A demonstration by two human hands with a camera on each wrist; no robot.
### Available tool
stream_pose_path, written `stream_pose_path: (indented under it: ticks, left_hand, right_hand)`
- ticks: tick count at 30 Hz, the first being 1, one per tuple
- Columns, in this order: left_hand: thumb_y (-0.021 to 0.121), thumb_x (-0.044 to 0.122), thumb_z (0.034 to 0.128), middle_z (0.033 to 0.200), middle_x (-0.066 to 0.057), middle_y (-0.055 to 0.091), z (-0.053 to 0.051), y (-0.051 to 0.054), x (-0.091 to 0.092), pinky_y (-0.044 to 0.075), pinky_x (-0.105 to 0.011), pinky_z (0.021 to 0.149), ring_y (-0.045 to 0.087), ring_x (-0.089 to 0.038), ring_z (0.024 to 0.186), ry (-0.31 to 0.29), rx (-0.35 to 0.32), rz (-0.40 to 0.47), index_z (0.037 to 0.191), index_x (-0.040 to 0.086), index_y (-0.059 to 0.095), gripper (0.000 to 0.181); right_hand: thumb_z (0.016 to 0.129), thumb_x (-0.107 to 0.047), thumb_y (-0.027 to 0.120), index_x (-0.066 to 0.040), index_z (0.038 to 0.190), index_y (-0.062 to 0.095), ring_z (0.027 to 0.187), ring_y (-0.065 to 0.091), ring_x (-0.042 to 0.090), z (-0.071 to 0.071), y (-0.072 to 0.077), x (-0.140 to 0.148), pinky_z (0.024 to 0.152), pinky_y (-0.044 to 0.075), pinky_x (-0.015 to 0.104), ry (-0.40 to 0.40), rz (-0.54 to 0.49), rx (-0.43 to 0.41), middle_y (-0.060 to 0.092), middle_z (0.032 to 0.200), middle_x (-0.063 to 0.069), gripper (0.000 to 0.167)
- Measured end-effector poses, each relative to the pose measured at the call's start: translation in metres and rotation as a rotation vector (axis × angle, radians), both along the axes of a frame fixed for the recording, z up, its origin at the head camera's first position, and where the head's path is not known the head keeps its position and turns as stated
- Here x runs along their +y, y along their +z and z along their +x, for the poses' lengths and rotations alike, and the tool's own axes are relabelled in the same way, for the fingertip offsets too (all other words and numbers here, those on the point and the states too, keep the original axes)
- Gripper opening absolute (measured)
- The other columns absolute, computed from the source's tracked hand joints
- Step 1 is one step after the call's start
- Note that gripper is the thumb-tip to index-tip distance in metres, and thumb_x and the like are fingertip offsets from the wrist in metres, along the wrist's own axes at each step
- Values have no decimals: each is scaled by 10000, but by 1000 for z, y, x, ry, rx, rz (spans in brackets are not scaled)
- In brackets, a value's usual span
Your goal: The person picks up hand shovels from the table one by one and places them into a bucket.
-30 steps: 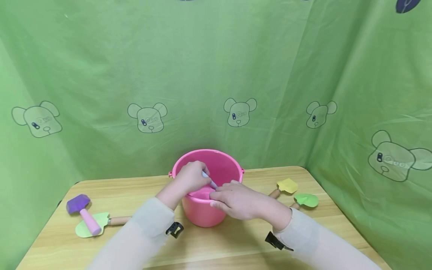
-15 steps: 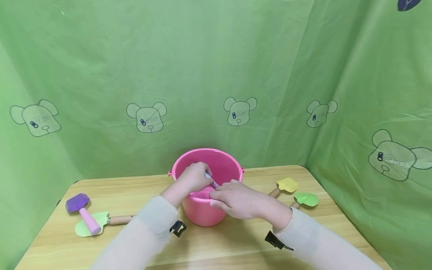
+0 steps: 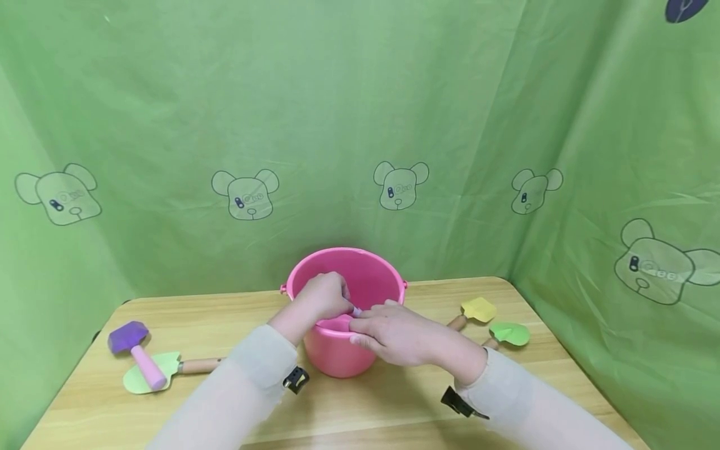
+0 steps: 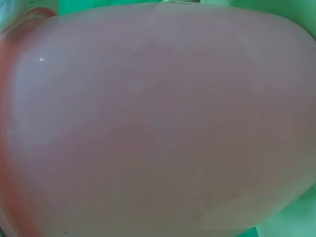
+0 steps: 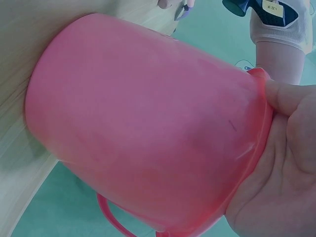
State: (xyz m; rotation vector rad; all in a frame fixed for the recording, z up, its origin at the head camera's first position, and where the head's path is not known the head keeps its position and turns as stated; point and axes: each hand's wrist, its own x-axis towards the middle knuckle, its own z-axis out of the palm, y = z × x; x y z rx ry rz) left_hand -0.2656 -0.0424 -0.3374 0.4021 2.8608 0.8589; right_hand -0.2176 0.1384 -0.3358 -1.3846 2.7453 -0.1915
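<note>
A pink bucket (image 3: 340, 359) stands upright near the back of the table. My right hand (image 3: 402, 334) grips its near right rim; in the right wrist view the thumb of that hand (image 5: 291, 163) lies outside the rim, over the bucket wall (image 5: 148, 113). My left hand (image 3: 320, 300) reaches over the left rim into the bucket and holds a stick-like light purple handle (image 3: 357, 310), of which only a short end shows between the hands. What that handle belongs to is hidden. A pale pink surface (image 4: 158, 118), too close to make out, fills the left wrist view.
At left lies a purple toy shovel (image 3: 128, 337), its pink handle across a pale green shovel (image 3: 163, 365) with a wooden handle. A yellow shovel (image 3: 478, 309) and a green one (image 3: 510, 333) lie at right. Green curtains (image 3: 360, 125) enclose the table (image 3: 349, 425) behind and at the sides.
My left hand has shifted slightly right and down within the bucket, and less of the light purple handle shows. My right hand and the bucket have stayed in place.
</note>
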Motion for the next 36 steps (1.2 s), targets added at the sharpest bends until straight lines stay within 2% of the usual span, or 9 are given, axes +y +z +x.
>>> stream_pose_path:
  ticks: [2,4,7,11,14,17,21,27,36]
  left_hand:
    - [824,212,807,701,4,636,1,0,0,513,-293,622,610,-158,649,5,-7,-18,767,111,639,215]
    - [814,200,812,688,4,636,2,0,1,512,-292,613,608,-159,638,6,-11,-40,758,115,639,202]
    - [802,172,810,667,-5,631,2,-1,1,509,-287,591,598,-161,611,-2,-8,-71,751,115,636,186]
    - [801,157,796,652,-10,615,2,-1,1,501,-285,581,578,-159,591,-18,3,-145,751,118,631,180]
    - [810,155,788,674,-8,618,2,1,1,507,-289,596,590,-160,611,-26,4,-201,777,114,644,171]
    - [816,146,781,721,-7,629,2,2,0,515,-297,610,608,-167,651,-28,5,-239,805,106,652,171]
    - [808,130,774,766,-12,631,2,1,0,507,-314,625,602,-179,692,-31,1,-276,811,112,639,174]
    - [792,120,771,779,-9,628,2,-3,2,498,-332,619,601,-188,707,-27,-18,-299,810,129,623,174]
    - [785,117,767,827,-17,644,3,-5,3,509,-366,607,612,-198,739,-43,-33,-325,833,137,623,176]
  right_hand:
    - [1066,-357,454,-245,984,587,1254,558,241,0,0,0,988,396,448,-1,-8,-3,645,1286,17,192]
    - [1064,-344,463,-242,1003,597,1272,549,245,0,-1,0,995,393,456,-1,-12,-1,642,1296,22,179]
    - [1061,-342,470,-251,968,577,1118,590,172,0,-1,0,933,397,416,1,-9,10,646,1071,-60,169]
    - [1059,-345,476,-257,918,538,927,537,113,0,-1,0,856,379,370,3,1,18,514,858,-114,177]
    - [1060,-351,469,-243,979,586,1026,583,140,1,-1,0,901,397,395,-2,8,21,604,958,-97,179]
    - [1061,-354,465,-237,997,597,1066,593,160,1,0,0,915,401,407,-5,11,23,625,996,-79,188]
    - [1058,-347,475,-251,942,570,1006,582,139,1,1,-1,876,393,385,-1,5,29,584,926,-98,179]
    - [1058,-346,475,-244,1009,611,1095,597,167,1,1,0,905,398,398,-2,-1,31,643,1039,-69,177]
    - [1059,-352,472,-258,909,538,931,541,108,0,0,0,861,384,366,11,-8,27,508,855,-126,189]
